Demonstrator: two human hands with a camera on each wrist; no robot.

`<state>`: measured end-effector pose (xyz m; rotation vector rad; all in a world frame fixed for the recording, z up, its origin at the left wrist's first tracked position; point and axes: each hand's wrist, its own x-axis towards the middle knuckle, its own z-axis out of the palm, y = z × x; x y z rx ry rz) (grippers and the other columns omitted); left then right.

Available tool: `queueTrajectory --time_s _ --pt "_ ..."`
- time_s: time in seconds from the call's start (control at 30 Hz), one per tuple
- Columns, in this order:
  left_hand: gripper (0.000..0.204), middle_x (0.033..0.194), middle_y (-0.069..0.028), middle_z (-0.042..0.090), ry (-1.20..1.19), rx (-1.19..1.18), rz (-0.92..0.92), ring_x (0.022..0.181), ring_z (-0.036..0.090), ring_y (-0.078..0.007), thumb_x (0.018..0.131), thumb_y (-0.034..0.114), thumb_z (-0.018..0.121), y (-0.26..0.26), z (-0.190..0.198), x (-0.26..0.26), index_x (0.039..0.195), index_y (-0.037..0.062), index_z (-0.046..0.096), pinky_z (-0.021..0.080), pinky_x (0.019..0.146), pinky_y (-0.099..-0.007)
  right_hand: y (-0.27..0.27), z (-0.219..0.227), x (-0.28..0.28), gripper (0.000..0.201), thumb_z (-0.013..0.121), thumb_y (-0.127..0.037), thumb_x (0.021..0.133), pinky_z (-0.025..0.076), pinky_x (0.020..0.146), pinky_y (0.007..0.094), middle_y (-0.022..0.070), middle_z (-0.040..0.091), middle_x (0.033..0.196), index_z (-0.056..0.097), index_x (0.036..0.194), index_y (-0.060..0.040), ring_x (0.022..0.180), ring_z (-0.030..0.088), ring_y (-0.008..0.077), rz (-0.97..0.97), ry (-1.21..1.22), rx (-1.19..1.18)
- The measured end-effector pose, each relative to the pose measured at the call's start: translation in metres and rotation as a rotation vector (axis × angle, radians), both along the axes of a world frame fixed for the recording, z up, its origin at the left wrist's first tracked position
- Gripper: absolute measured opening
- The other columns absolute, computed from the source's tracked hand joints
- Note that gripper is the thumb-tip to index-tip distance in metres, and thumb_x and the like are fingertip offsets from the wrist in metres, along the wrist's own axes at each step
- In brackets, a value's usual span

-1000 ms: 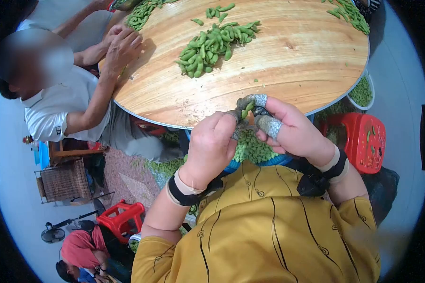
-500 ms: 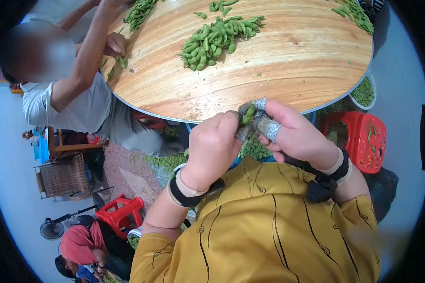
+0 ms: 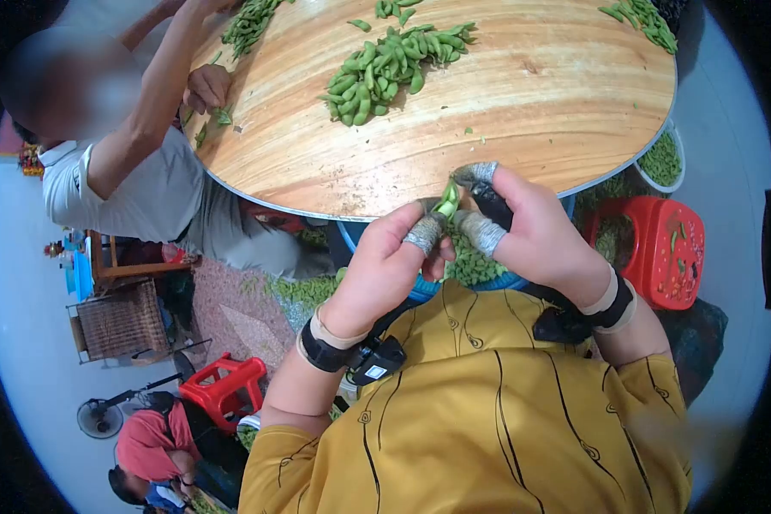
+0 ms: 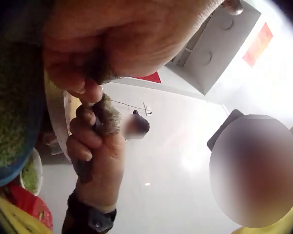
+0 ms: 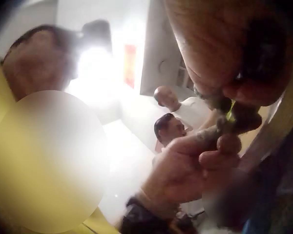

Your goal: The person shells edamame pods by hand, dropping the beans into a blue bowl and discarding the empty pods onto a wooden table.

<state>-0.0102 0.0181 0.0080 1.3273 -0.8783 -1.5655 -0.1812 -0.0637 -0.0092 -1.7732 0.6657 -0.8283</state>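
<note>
Between my two hands is a green soybean pod (image 3: 448, 199), with a pale inner face showing. My left hand (image 3: 381, 267) pinches its lower end with a grey-wrapped thumb and forefinger. From the right, my right hand (image 3: 538, 227) holds it too, wrapped thumb low and wrapped forefinger at the upper tip. Below the hands, shelled green beans (image 3: 473, 264) fill a blue tub (image 3: 511, 281) at the table's edge. In the right wrist view a sliver of the green pod (image 5: 231, 113) shows between the fingertips; in the left wrist view my fingers hide it.
A heap of pods (image 3: 385, 73) lies on the round wooden table (image 3: 540, 111). At left another person's hand (image 3: 207, 88) is by some pods. On the right are a red stool (image 3: 672, 253) and a white tub of beans (image 3: 678, 176). Another person sits at lower left.
My hands have drawn slightly apart, and the pod between them now shows its pale inside. The person at left has lowered one hand to pods at the table's edge and raised the other arm.
</note>
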Motion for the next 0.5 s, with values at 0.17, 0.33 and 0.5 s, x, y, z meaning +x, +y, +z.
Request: queueTrajectory --time_s 0.17,0.33,0.5 --pt "0.036 0.087 -0.0025 0.060 -0.228 -0.090 -0.160 0.069 0.054 -0.0077 0.086 -0.002 0.036 0.001 0.006 0.001 0.118 -0.0022 0.053 0.045 0.065 -0.0207 -0.003 0.021 -0.005 0.029 0.068 -0.013 0.077 0.049 0.063 0.0365 0.0144 0.062 0.078 0.054 0.100 -0.0016 0.070 0.062 0.0289 0.009 0.301 -0.055" --pt "0.040 0.087 -0.0016 0.061 -0.304 -0.111 -0.291 0.071 0.054 -0.0075 0.082 -0.006 0.036 0.002 0.009 0.009 0.116 -0.0017 0.055 0.047 0.067 -0.0219 -0.008 0.024 -0.008 0.027 0.070 -0.015 0.076 0.048 0.064 0.0329 0.0138 0.063 0.081 0.055 0.095 -0.0023 0.069 0.062 0.0278 0.099 0.391 -0.073" --pt "0.029 0.074 -0.0085 0.059 -0.609 -0.300 -0.387 0.070 0.058 -0.0141 0.078 -0.009 0.038 -0.001 0.010 0.010 0.100 -0.0037 0.056 0.048 0.065 -0.0276 -0.009 0.023 -0.003 0.030 0.072 -0.016 0.073 0.047 0.060 0.0352 0.0152 0.057 0.074 0.055 0.093 -0.0019 0.064 0.058 0.0317 0.143 0.488 -0.201"
